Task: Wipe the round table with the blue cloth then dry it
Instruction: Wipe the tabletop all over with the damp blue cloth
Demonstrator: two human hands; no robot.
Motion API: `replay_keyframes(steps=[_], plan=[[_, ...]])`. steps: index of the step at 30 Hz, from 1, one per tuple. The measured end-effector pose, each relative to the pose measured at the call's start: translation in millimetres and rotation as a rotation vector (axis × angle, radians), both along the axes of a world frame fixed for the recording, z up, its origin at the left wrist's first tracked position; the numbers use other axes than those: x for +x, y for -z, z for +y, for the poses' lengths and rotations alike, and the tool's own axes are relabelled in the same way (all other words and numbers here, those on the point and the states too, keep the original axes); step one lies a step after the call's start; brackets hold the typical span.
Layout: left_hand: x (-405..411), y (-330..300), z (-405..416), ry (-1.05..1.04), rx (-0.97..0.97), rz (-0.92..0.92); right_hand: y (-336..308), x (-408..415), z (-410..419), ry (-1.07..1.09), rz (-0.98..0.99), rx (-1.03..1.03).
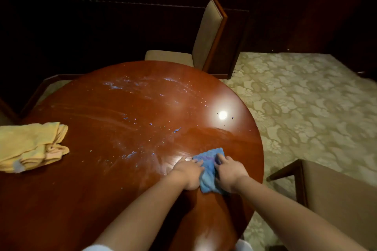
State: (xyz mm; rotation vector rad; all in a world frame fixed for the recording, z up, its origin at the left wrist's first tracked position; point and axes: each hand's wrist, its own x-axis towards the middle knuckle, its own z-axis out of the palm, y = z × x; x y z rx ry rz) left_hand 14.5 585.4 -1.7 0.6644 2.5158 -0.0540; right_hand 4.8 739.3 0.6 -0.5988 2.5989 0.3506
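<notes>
The round reddish wooden table (pixel 114 179) fills the lower left of the head view, with wet streaks and bright specks across its middle and far part. A blue cloth (pixel 209 171) lies bunched on the table near its right edge. My left hand (pixel 188 171) rests on the cloth's left side with fingers stretched over it. My right hand (pixel 229 172) presses on the cloth's right side, fingers lying forward over the fabric. A folded yellow cloth (pixel 30 145) sits on the table at the far left.
A padded wooden chair (pixel 206 45) stands behind the table's far edge. Another chair (pixel 330 195) is at the right, close to the table's rim. Patterned pale carpet (pixel 306 98) covers the floor to the right. A lamp reflection (pixel 222 115) glares on the tabletop.
</notes>
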Motion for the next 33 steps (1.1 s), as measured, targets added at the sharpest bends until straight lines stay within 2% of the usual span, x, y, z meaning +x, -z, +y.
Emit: replay_keyframes(steps=[6,10,19,25,29,33], plan=[[-26,1,61,0.033,0.067,-0.018,12,-3,51,-0.127,-0.002,0.139],[-47,9,102,0.114,0.034,0.001,18,-23,95,-0.004,-0.045,0.059],[-118,12,125,0.011,0.01,0.094,25,-118,114,0.05,-0.012,-0.148],[-112,12,140,0.049,-0.072,-0.012,22,-75,139,-0.065,-0.018,-0.193],[-132,12,144,0.028,-0.076,0.037,24,-118,143,-0.039,0.036,-0.264],[-150,11,147,-0.056,-0.103,0.096,31,-172,142,-0.071,-0.011,-0.301]])
